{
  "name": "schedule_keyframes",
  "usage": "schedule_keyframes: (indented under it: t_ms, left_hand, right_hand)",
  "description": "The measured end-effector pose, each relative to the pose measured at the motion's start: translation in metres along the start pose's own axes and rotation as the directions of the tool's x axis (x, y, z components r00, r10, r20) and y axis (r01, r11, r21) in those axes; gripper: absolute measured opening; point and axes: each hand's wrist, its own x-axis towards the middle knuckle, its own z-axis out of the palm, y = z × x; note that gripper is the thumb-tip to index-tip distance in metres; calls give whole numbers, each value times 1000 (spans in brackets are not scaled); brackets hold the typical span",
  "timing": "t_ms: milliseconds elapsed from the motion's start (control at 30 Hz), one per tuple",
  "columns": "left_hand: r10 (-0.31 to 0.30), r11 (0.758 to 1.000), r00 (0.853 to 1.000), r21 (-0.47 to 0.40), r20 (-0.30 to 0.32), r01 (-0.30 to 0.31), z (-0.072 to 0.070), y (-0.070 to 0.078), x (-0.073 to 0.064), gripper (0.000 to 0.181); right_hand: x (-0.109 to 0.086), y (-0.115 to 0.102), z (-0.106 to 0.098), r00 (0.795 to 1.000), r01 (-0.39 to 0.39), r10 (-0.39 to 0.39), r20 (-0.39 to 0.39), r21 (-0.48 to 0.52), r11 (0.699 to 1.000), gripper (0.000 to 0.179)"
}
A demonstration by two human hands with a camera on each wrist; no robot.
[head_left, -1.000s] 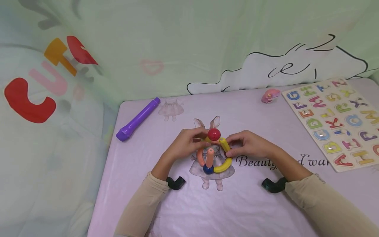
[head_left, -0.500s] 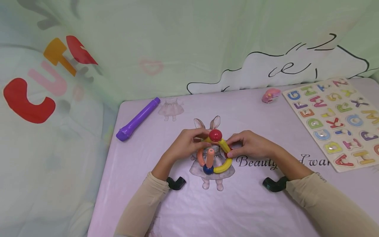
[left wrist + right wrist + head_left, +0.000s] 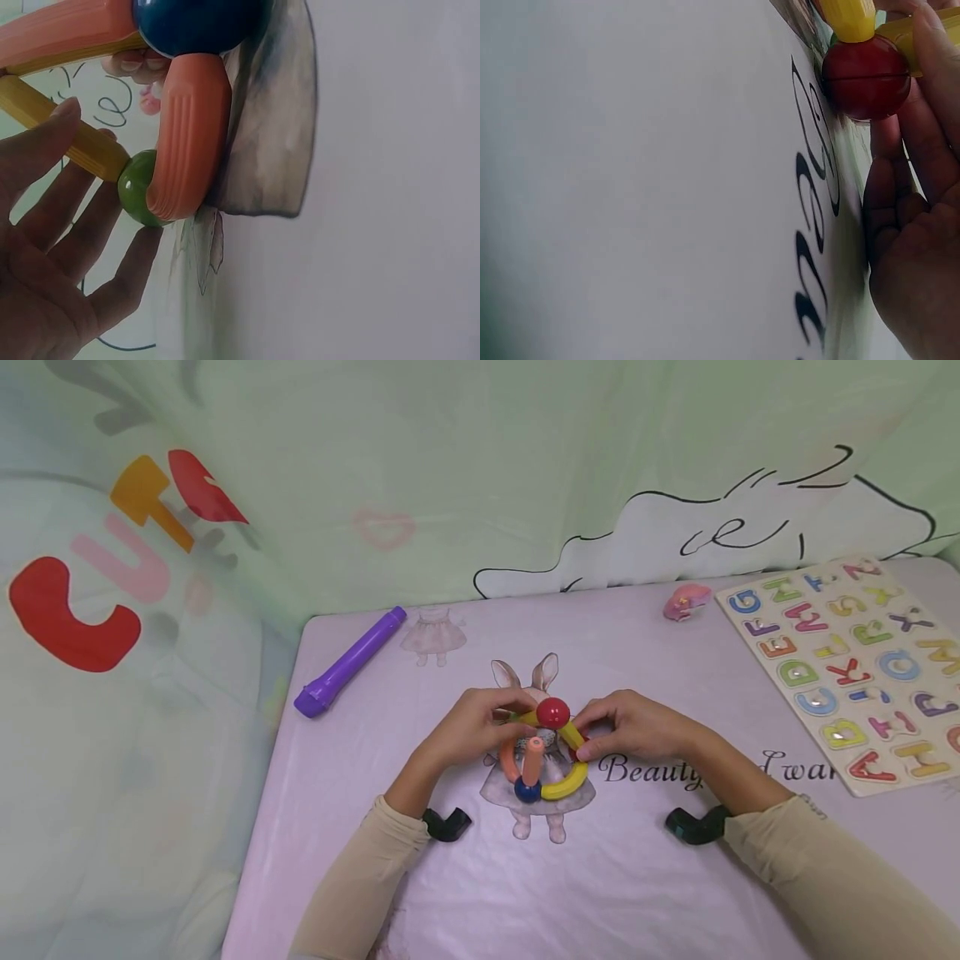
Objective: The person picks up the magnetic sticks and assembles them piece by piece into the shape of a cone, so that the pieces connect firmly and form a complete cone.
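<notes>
A building toy of ball joints and ribbed rods stands mid-table. Its base has a curved orange rod [image 3: 509,762], a blue ball [image 3: 527,789] and a curved yellow rod [image 3: 566,782]. A straight orange rod [image 3: 533,762] rises from the blue ball. My left hand [image 3: 477,724] pinches a yellow rod [image 3: 94,150] that meets a green ball [image 3: 138,187]. My right hand [image 3: 630,727] pinches another yellow rod [image 3: 573,735], whose lower end meets a dark red ball [image 3: 866,79]. At the top, a bright red ball [image 3: 553,712] sits where the two yellow rods come together.
Left of the hands lies a purple toy microphone [image 3: 351,662]. A small pink toy [image 3: 686,601] and a wooden alphabet board [image 3: 840,760] are toward the back right. Dark curved pieces [image 3: 697,827] jut from both wrists. A printed curtain [image 3: 450,485] hangs behind the table.
The bright red ball has moved right and slightly toward me, onto the top end of the right yellow rod, which stood free before. Both hands stay almost where they were.
</notes>
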Motion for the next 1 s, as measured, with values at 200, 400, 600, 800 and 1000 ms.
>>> schedule_keyframes:
  t_ms: [200, 400, 600, 800, 1000]
  left_hand:
    - [22, 999, 1000, 32, -6, -22, 1, 1, 0, 23]
    - [-6, 984, 999, 180, -49, 15, -3, 7, -1, 38]
    - [-145, 986, 974, 109, 173, 128, -29, 18, -16, 33]
    - [-82, 993, 898, 115, 432, 35, -28, 30, -22, 39]
    - [-22, 975, 938, 214, 347, -56, -9, 37, -15, 17]
  right_hand:
    - [0, -1, 0, 1000, -4, 4, 9, 5, 1000, 32]
    - [0, -4, 3, 1000, -28, 28, -12, 4, 1000, 32]
    - [2, -6, 4, 998, -53, 53, -27, 7, 999, 32]
    - [2, -7, 4, 997, -68, 68, -44, 8, 998, 32]
    - [0, -7, 5, 995, -79, 78, -68, -15, 997, 32]
